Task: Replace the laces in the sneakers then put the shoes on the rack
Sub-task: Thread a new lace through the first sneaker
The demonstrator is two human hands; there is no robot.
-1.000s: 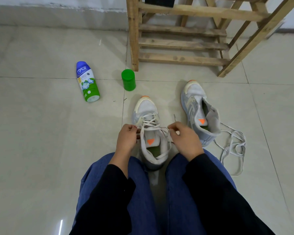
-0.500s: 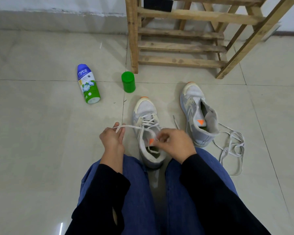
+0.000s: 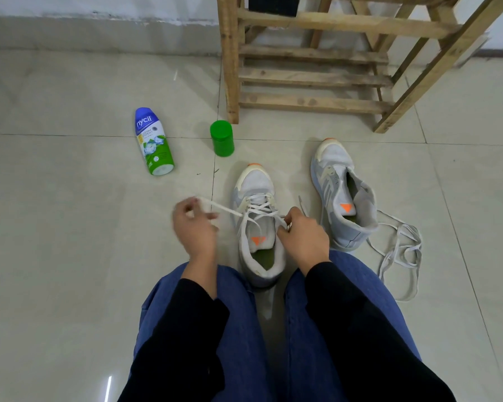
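The person sits on the floor (image 3: 70, 256) with the near sneaker (image 3: 256, 185) between the knees, toe toward the rack (image 3: 311, 78). Its lace (image 3: 227, 210) crosses the lower eyelets. The left hand (image 3: 196, 230) has a closed grip on one end, drawn taut out to the left. The hand is blurred, so the exact finger hold cannot be told. The right hand (image 3: 304, 242) pinches the other run of lace in a narrow grip at the upper eyelets on the shoe's right side.

The lace looks flat, soft and very light. It will carry a pull but not a push, so threading likely calls for a hold close to the stiff tip. For tightening, a turn round the fingers should keep it from slipping.

The sneaker seems light, with a soft upper that caves in and a firmer sole. On the glossy tile it may slide when the lace is tugged, so bracing it with the knees makes sense. For carrying to the rack, the heel collar or the midfoot looks the best place to take it.

The second sneaker (image 3: 331, 161) stands just to the right, unlaced. A spare lace (image 3: 401, 250) lies tangled beside its heel and is likely to snag if lifted by one strand.
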